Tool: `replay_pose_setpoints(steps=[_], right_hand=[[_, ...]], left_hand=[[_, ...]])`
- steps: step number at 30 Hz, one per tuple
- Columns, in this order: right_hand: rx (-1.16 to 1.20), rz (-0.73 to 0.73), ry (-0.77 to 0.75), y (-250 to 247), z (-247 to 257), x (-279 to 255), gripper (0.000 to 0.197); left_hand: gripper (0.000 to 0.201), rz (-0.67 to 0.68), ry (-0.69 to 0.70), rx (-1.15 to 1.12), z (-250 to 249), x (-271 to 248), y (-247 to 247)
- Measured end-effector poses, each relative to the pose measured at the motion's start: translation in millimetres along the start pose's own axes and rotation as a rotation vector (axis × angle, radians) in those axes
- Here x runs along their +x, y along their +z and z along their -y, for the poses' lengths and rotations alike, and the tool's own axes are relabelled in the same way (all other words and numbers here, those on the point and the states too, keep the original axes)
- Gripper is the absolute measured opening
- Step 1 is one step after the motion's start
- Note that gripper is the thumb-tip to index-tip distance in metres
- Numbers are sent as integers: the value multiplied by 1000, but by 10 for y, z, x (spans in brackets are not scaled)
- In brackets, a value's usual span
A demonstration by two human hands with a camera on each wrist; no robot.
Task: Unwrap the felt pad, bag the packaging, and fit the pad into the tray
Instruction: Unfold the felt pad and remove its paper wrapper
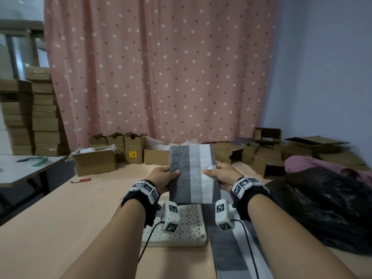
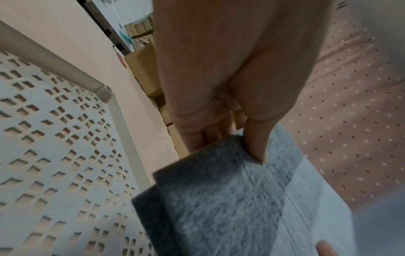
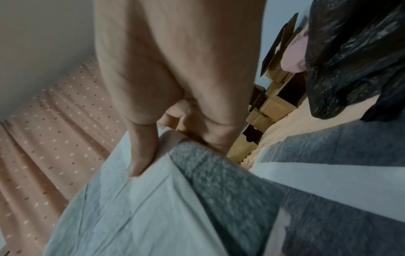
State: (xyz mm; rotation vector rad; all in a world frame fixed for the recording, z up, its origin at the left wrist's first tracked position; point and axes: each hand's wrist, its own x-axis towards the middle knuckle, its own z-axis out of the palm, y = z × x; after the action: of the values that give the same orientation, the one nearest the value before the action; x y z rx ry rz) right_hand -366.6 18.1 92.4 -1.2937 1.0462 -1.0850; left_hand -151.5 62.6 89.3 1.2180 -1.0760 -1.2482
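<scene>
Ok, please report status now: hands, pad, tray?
Left hand and right hand grip folded felt pad by its sides, above tray. White wrap still on. Tray unobstructed.

A pale wooden table (image 1: pixel 80 208) carries a white perforated tray (image 1: pixel 189 234) at its near edge, a grey-and-white strip (image 1: pixel 231 248) just right of it, a black bag (image 1: pixel 322 208) at the right edge, cardboard boxes (image 1: pixel 94 162) along the far edge, and a red tag (image 1: pixel 85 180).

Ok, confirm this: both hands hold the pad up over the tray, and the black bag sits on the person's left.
Wrong side. The head view shows the black bag on the person's right. The rest stands: left hand and right hand hold the pad over the tray.
</scene>
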Motion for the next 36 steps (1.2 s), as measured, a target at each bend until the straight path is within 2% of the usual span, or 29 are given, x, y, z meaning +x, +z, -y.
replay_pose_setpoints(steps=[5,10,16,26,32,36], right_hand=[[10,36,38,8,21,-30,35],[33,76,70,-49,-13,-71,36],[-56,109,98,-121,-30,-62,32],[-53,130,92,-29,-37,-77,34],[1,173,92,-38,17,-110,22],[60,213,82,-46,63,-146,27]], left_hand=[[31,3,20,-21,26,-18,-57],[33,80,0,-19,32,-25,-147],[31,144,-16,28,63,-37,-229],[23,116,-37,98,81,-70,-363],[32,107,-2,12,106,-95,-352],[31,148,38,-88,82,-129,-361]])
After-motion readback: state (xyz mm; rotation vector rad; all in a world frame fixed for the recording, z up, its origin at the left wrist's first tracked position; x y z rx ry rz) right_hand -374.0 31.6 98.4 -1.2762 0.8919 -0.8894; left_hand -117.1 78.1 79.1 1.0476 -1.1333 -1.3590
